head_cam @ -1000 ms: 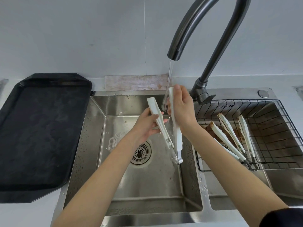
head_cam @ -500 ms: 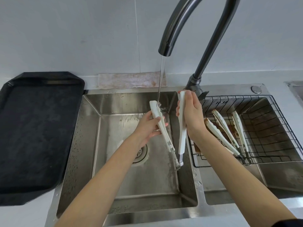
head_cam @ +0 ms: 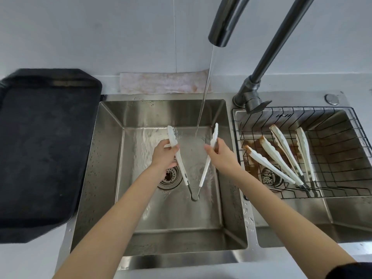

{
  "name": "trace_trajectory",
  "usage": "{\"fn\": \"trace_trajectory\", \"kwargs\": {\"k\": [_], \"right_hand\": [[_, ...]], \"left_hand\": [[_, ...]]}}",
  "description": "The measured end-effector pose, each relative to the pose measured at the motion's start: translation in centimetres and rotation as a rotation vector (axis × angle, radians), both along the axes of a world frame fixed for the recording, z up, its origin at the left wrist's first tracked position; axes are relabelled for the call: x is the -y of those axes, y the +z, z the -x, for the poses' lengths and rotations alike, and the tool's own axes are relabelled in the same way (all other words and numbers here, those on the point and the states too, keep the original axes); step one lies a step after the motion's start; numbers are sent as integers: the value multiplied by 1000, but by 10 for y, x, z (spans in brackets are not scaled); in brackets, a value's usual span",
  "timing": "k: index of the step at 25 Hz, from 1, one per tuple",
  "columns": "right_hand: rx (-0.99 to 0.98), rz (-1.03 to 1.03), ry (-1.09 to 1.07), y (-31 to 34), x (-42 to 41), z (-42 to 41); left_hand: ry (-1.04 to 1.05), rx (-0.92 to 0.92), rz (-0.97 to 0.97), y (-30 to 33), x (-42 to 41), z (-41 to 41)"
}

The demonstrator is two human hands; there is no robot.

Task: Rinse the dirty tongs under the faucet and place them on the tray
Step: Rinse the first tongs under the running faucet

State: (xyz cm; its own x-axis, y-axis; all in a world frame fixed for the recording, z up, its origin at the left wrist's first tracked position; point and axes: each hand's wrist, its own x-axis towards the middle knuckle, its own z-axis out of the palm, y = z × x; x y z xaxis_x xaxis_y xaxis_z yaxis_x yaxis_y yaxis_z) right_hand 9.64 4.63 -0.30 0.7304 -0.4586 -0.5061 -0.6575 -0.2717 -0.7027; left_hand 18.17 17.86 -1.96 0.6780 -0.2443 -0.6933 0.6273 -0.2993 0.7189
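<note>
Change: since half a second ago the two white arms of the tongs are spread much wider, and the water stream now falls through the gap between them instead of striking the left arm.
Hinge end: nearest the person, low over the left sink basin; the metal hinge points back at the body, so the tongs form a V opening away toward the wall.
Left hand: fingers curled round the left arm of the tongs at about its middle, holding it.
Right hand: thumb and fingers pinching the right arm at about the same height, tip standing above the hand.
Long axis: each arm runs near to far; the dirty tips are the far ends, on either side of the stream.
Deciding relation: the stream lands between the tips, touching neither as far as I can tell, so the next move likely calls for swinging one tip sideways into the water.
Nearer hand for the tray: the left, since the black tray lies on the left counter, beside the basin.
Waiting pairs: two more stained tongs lie in the wire basket over the right basin.
Far: faucet against the wall; cloth behind the sink.
</note>
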Motion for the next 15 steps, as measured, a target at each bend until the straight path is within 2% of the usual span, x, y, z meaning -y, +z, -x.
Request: {"fn": "trace_trajectory", "kwargs": {"k": [3, 10, 15], "right_hand": [[-105, -99, 28, -23, 0, -6], [-258, -303, -116, -79, -5, -14], [-309, -360, -229, -110, -12, -14]], "left_hand": [[21, -59, -36, -13, -3, 1], [92, -72, -146, -54, -9, 10], [78, -117, -171, -82, -9, 10]]}}
